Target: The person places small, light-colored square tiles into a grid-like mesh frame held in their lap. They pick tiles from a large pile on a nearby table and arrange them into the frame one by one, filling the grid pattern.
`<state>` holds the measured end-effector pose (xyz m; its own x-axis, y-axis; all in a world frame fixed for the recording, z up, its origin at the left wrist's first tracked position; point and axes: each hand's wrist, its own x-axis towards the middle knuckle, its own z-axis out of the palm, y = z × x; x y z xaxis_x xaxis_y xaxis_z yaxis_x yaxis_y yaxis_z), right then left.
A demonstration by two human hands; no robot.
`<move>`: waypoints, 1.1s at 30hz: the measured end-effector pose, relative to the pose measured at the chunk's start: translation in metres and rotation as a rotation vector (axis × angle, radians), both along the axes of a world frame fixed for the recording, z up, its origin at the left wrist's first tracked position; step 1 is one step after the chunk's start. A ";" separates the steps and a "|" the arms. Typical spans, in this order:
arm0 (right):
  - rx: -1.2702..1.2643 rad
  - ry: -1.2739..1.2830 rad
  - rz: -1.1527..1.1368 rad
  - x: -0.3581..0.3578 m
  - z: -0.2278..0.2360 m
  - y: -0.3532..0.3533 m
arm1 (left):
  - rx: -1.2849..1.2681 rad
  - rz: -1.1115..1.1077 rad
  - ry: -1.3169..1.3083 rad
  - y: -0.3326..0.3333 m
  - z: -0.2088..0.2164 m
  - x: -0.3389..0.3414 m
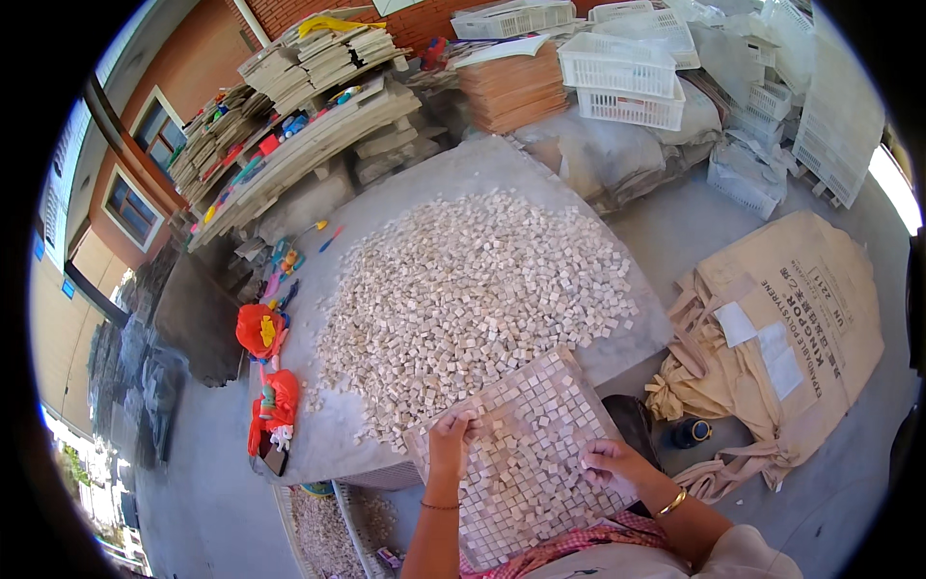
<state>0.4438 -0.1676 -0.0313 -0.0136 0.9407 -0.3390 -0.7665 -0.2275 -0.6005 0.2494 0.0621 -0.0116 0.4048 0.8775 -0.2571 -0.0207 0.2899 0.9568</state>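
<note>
A square mosaic grid tray (503, 554) leans against the table edge in front of me. Small stone tiles sit in many of its cells, and others lie loose on top across the middle. My left hand (449, 448) is over the tray's left side, fingers closed together; what they hold, if anything, is too small to make out. Above the right side, my right hand (619, 465) pinches a small pale stone tile (585, 465) between thumb and fingertips. Beyond the tray, a wide heap of loose stone tiles (473, 280) covers much of the table (328, 463).
Red plastic bags (260, 330) and small toys line the table's left edge. A large tan sack (810, 299) and a dark flask (691, 432) are on the floor at right. White crates (622, 72) and stacked boards (318, 135) stand behind. More tiles fill a container (328, 531) below.
</note>
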 end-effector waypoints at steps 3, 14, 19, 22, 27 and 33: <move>0.005 -0.038 0.016 0.000 0.009 0.009 | -0.053 0.046 -0.033 -0.006 0.003 -0.003; 0.040 -0.295 0.088 0.003 0.019 0.000 | 0.825 -0.219 0.692 -0.010 0.001 0.028; -0.005 -0.359 0.023 0.010 0.012 -0.005 | 0.946 -0.202 0.780 -0.011 0.000 0.040; 0.028 -0.382 0.004 0.013 0.014 -0.003 | 1.057 -0.181 0.788 -0.010 -0.011 0.039; 0.017 -0.452 -0.065 0.010 0.032 0.002 | 1.113 -0.204 0.770 -0.009 -0.016 0.034; 0.039 -0.554 -0.122 0.010 0.042 0.007 | 1.204 -0.129 0.773 -0.029 0.003 0.045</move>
<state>0.4542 -0.1606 0.0106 0.2658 0.9363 -0.2297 -0.3538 -0.1269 -0.9267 0.2946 0.0329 -0.0083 0.6012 0.6839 0.4133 0.5714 -0.7295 0.3760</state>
